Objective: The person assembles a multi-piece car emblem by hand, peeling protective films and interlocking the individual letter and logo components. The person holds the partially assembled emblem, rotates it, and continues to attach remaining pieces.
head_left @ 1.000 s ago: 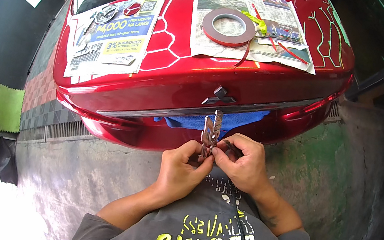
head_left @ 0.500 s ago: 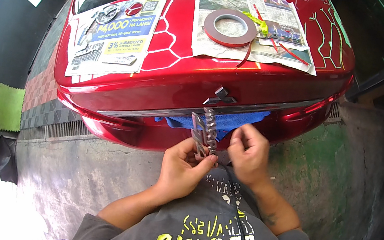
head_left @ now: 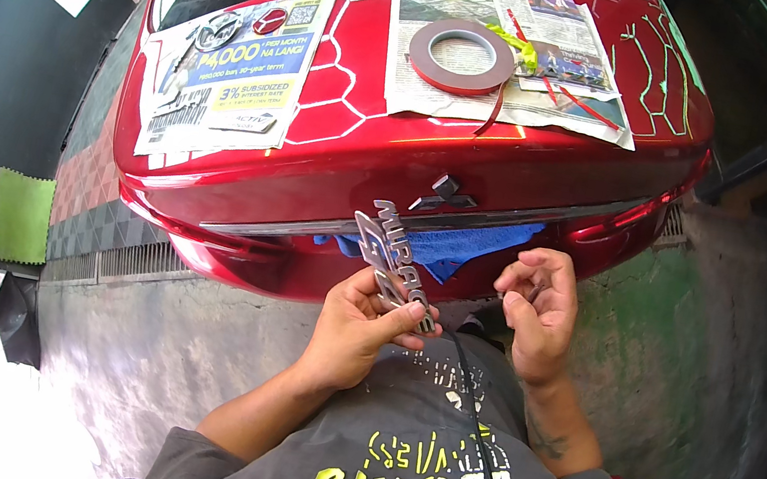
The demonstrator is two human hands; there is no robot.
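Observation:
My left hand (head_left: 357,326) pinches a chrome car lettering emblem (head_left: 398,254) by its near end, thumb on top. A second, flatter silver badge piece (head_left: 373,243) lies alongside it in the same grip. Both tilt up and away toward the car's rear. To the right, apart from the emblem, my right hand (head_left: 541,317) is raised with its fingers curled toward the thumb. Whatever those fingers hold, if anything, is too small to make out. Beyond the hands is the red car's trunk lid (head_left: 335,165), bearing a dark three-pointed emblem (head_left: 444,194).
A roll of double-sided tape (head_left: 462,57) rests on newspaper (head_left: 566,118) on the trunk, beside red strips and a yellow-green wrapper (head_left: 519,54). Another newspaper (head_left: 253,81) at left holds round badges (head_left: 220,32). A blue cloth (head_left: 463,250) lies over the bumper.
My right hand has moved right and slightly up, away from the emblem. My left hand has turned the emblem so its lettered face shows more, its far end swinging left.

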